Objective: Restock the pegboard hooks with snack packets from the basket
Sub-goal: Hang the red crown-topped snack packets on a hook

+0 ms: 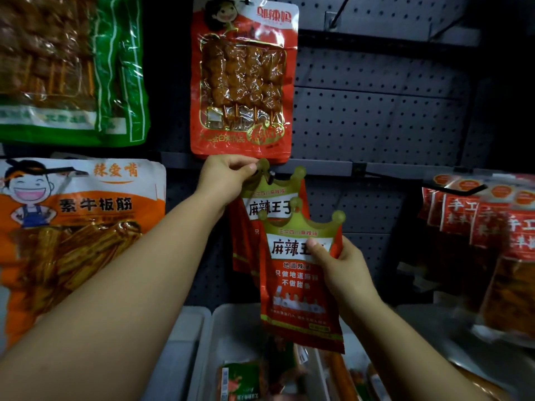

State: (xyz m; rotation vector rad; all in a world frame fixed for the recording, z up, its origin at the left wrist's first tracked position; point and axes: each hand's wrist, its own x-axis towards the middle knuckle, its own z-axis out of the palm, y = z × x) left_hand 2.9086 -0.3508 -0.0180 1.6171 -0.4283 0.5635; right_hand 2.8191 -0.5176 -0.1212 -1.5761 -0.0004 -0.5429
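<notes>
Red packet being pinched by right hand below hook; left hand pinching hung packet at crown. Risk: missing hole, dropping into basket.

Single head-worn view — close, facing the pegboard; slightly downward over the basket

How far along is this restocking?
Midway, it seems. Done: several hooks carry packets, such as the skewer packet. In hand: the left hand pinches a crown-topped packet at its hook, while the right hand holds a second crown packet ready. Left: more snacks lie in the basket.
</notes>
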